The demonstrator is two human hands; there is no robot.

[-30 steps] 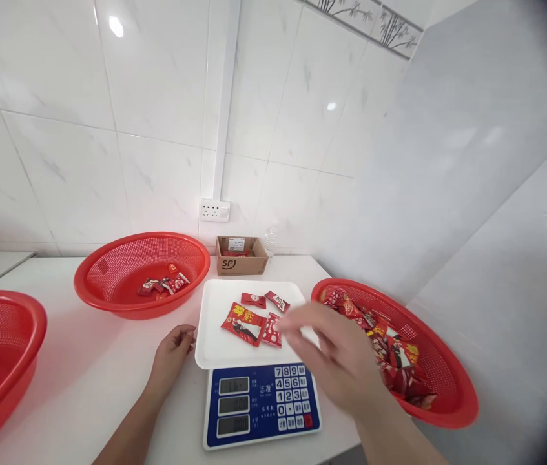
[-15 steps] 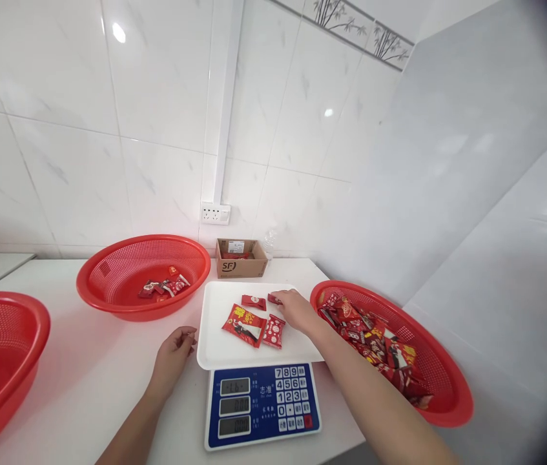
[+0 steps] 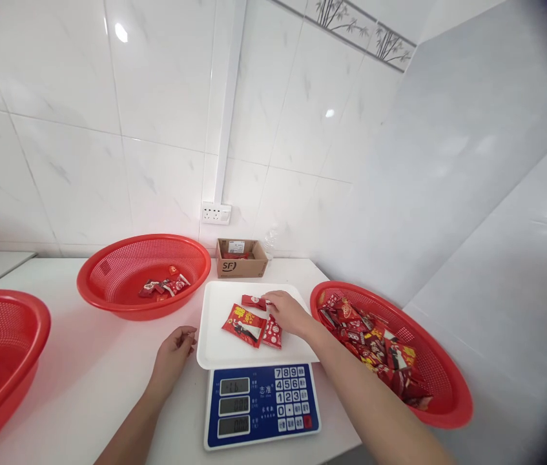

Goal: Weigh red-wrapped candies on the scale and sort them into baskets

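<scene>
My right hand is over the white tray of a digital scale, its fingers closed on a small red packet mostly hidden beneath them. Against its fingertips lies another small red packet. A larger red and yellow snack packet lies flat to the left, overlapping a red packet with white dots, partly covered by my hand. My left hand rests on the table beside the tray's left edge, fingers curled, with nothing visible in it.
A red basket full of red packets stands at right. Another red basket at back left holds several packets; a third is at far left. Behind the tray sits a small cardboard box, below a wall socket.
My right hand has shifted left on the tray, toward the small packet at the back, and now hides the packet seen at its fingertips before. My left hand has stayed put.
</scene>
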